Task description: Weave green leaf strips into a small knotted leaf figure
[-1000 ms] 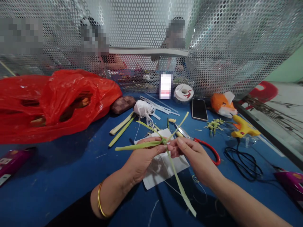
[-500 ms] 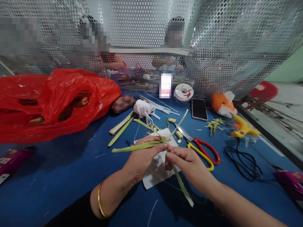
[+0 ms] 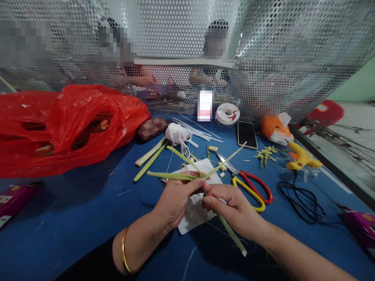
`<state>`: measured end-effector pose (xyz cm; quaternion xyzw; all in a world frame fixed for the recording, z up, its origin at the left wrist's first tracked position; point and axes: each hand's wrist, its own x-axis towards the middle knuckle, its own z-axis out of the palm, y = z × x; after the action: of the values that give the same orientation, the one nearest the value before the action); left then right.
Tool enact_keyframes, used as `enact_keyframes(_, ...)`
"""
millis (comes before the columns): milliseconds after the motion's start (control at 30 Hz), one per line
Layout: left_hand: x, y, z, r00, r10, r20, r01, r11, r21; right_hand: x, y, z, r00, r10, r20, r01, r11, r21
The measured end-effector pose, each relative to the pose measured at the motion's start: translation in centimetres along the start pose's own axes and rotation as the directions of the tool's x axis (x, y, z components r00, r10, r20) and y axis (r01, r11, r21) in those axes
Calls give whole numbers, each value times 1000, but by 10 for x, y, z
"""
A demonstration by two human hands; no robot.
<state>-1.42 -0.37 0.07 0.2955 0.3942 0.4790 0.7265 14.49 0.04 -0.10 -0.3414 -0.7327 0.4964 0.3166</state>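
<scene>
Head view: leaf strips (image 3: 187,175) lower than before

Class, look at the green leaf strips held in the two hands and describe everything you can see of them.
The green leaf strips are thin, flat, pale green blades crossing at one knot-like point. The left hand pinches that crossing; the right hand grips the strip running down toward the blue table. Other ends fan out left and toward the scissors.

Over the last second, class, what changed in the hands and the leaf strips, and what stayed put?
The right hand slid down the long strip toward the person, uncovering the scissors. The far strip ends swung right. The left hand kept its grip at the leaf knot. Red bag, phone and glue gun stayed put.
</scene>
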Motion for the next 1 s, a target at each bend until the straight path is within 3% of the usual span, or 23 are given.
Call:
enact_keyframes(200, 0, 5, -1, 999, -8, -31, 8, 1000, 0, -1, 2, 4, 1000, 5, 13, -5, 1000, -14)
enact_keyframes(367, 3, 12, -7, 999, -11, 48, 8, 998, 70, 2, 4, 0, 988, 110, -109, -101, 991, 92)
enact_keyframes(500, 5, 12, -11, 998, -40, 57, 34, 993, 111, 8, 5, -5, 892, 252, -374, -125, 935, 332)
enact_keyframes(567, 6, 10, -12, 996, -74, 54, 67, 989, 130, 9, 5, -5, 857, 290, -427, -108, 909, 402)
enact_keyframes(867, 5, 5, -4, 996, -54, -67, 62, 990, 127, 7, 5, 3, 868, 142, -476, 29, 942, 335)
enact_keyframes(1000, 5, 6, -4, 998, -36, -55, 43, 989, 139, 6, 6, 3, 874, 95, -476, 54, 956, 289)
